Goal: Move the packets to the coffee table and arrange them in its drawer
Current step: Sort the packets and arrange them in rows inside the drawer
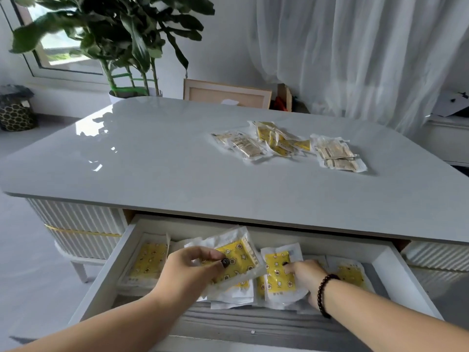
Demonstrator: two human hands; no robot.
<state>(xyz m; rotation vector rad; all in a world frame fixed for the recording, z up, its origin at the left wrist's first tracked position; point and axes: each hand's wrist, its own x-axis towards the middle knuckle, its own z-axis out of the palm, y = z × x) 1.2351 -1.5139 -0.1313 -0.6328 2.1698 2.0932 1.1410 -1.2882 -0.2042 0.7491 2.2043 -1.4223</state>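
Observation:
The coffee table's drawer (106, 273) is pulled open below the grey tabletop (157, 153). Several yellow-patterned packets lie in it side by side and stacked. My left hand (187, 273) pinches one yellow packet (238, 260), tilted above the middle stack. My right hand (305, 276) holds the edge of another yellow packet (279, 273) standing to its right. A further yellow packet (148, 260) lies at the drawer's left end. On the tabletop's far right lie loose packets: a beige pile (242, 144), a yellow pile (279, 139) and a second beige pile (335, 153).
A large potted plant (121, 47) stands behind the table's far left corner. A framed board (225, 94) leans behind the table. White curtains (355, 47) hang at the back right. A patterned basket (15, 115) sits on the floor at the far left.

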